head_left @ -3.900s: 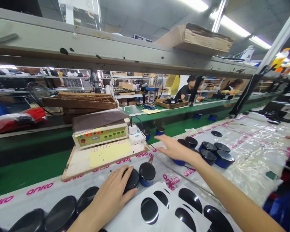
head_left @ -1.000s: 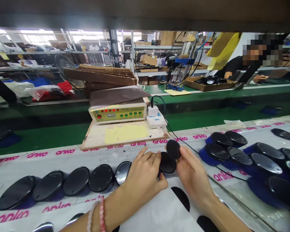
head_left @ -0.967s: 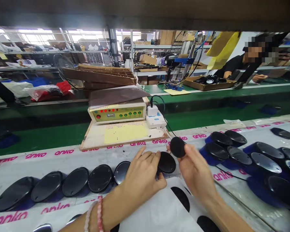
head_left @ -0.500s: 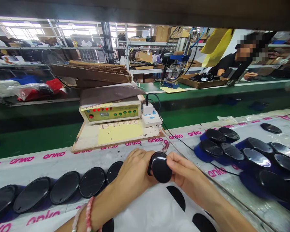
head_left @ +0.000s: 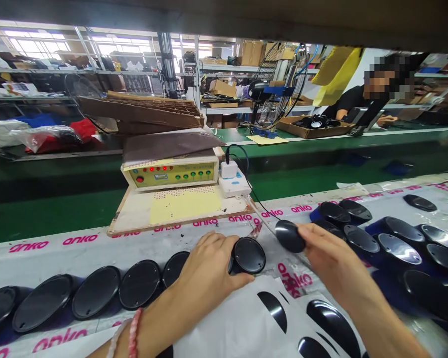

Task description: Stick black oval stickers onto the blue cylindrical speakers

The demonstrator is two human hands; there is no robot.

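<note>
A plastic-covered workbench holds a row of black discs at left and a cluster of blue-backed discs at right. Between them, the left hand closes narrowly on the edge of a disc, and the right hand pinches a black oval pad, just beyond a white sheet.

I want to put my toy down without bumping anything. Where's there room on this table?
The plastic sheet has a bare strip between the wooden board and the row of black discs. A smaller patch sits below the right hand, beside the white paper. It's crowded at the blue-and-black discs on the right.
</note>
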